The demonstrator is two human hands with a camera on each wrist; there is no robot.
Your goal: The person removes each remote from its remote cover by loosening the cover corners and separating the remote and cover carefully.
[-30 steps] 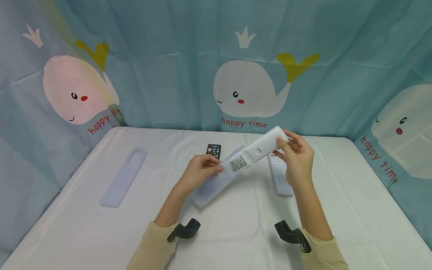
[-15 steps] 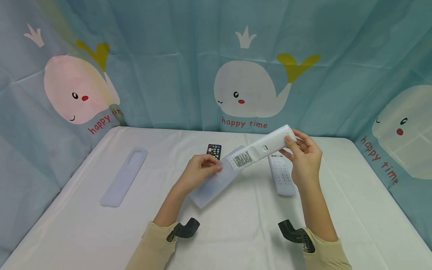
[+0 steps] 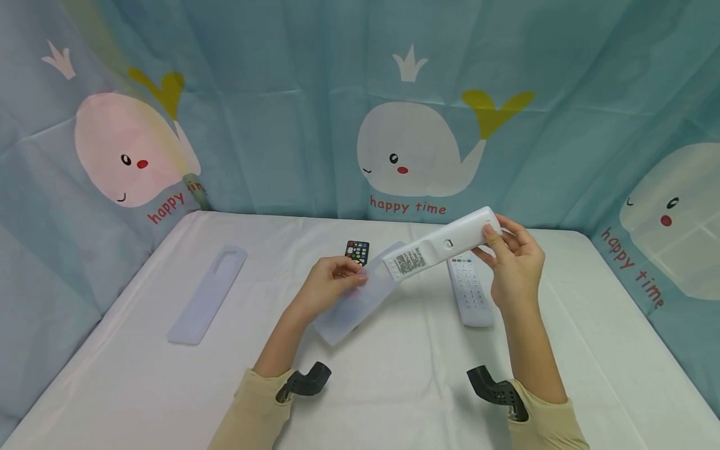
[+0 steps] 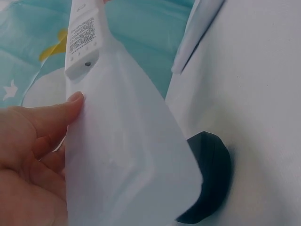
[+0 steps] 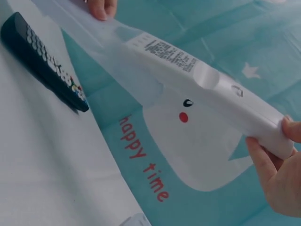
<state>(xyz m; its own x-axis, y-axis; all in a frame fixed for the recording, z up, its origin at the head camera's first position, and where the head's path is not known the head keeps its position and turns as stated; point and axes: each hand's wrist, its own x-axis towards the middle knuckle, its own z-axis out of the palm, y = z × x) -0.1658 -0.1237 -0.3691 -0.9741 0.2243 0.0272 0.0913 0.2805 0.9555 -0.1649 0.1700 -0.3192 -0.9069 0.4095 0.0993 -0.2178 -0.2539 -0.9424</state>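
Observation:
My right hand (image 3: 517, 269) pinches the far end of a white remote control (image 3: 461, 237), its back with a printed label turned up. The remote's label end lies at the mouth of a translucent silicone remote cover (image 3: 349, 309). Thumb and fingers of my left hand (image 3: 326, 284) pinch that cover by its upper edge. In the left wrist view, most of the cover (image 4: 122, 155) hangs loose below the remote (image 4: 84, 37). The right wrist view shows the remote's body slanting from the cover to my right fingers (image 5: 258, 160).
A black remote (image 3: 357, 251) with coloured buttons lies on the white tablecloth (image 3: 394, 387), partly behind the cover. To the right lies a second white remote (image 3: 472, 294), buttons up. Another translucent cover (image 3: 205, 300) lies at left. A blue whale-print curtain (image 3: 315, 150) hangs behind the table.
My right hand has moved to the right, drawing the white remote further out of the cover. My left hand with the cover has stayed nearly still.

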